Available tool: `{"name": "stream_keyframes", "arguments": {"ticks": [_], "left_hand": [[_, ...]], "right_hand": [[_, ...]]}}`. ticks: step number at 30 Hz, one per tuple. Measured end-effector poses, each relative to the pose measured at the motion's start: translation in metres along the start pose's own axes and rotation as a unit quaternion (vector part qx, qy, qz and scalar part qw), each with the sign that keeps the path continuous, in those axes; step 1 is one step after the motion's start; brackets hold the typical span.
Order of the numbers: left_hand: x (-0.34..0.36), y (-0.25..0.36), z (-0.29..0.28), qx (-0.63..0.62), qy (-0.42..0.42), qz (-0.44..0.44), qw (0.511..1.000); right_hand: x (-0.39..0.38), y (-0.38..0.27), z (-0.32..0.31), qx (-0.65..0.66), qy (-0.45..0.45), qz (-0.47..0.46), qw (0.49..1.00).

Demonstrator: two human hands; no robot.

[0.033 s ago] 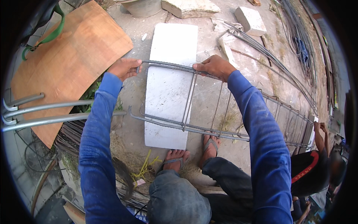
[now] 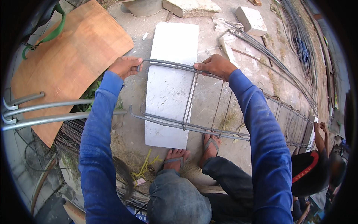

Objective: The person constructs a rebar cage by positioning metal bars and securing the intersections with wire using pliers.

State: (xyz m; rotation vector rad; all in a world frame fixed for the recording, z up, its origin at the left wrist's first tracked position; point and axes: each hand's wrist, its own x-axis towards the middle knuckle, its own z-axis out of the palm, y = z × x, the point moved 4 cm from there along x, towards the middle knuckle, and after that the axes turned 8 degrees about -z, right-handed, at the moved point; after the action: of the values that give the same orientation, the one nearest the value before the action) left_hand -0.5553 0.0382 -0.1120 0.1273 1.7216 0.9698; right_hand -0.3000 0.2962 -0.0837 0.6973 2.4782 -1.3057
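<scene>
A long rebar cage (image 2: 190, 129) with thin square stirrups stretches from in front of me to the far right, above a white flat board (image 2: 167, 93) on the ground. My left hand (image 2: 126, 68) is closed round the bent, hooked end of the cage's upper ribbed bar (image 2: 169, 64). Further right along that bar, my right hand (image 2: 217, 67) pinches it with thumb and fingers near the first stirrup (image 2: 189, 100). The lower bars end in upturned hooks left of the board. My right forearm hides part of the cage.
Metal pipes (image 2: 56, 120) jut in from the left past a plywood sheet (image 2: 74, 56). Loose steel rods (image 2: 276, 61) and a pale block (image 2: 250, 20) lie at the back right. At the cage's far right end are another person's hands (image 2: 319, 130). Yellow strips (image 2: 143, 170) lie by my foot.
</scene>
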Motion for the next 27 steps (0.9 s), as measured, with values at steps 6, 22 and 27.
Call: {"name": "stream_keyframes", "arguments": {"ticks": [6, 22, 27], "left_hand": [[0.004, 0.001, 0.002, -0.012, -0.013, -0.003, 1.0], [-0.029, 0.071, 0.169, 0.59, 0.006, 0.116, 0.799], [-0.002, 0.087, 0.182, 0.479, -0.179, -0.02, 0.859]], "right_hand": [[0.005, 0.006, 0.013, -0.014, 0.008, 0.006, 1.0], [-0.023, -0.008, 0.019, 0.037, 0.075, 0.082, 0.993], [-0.017, -0.013, 0.001, 0.022, 0.062, 0.086, 0.994]]}}
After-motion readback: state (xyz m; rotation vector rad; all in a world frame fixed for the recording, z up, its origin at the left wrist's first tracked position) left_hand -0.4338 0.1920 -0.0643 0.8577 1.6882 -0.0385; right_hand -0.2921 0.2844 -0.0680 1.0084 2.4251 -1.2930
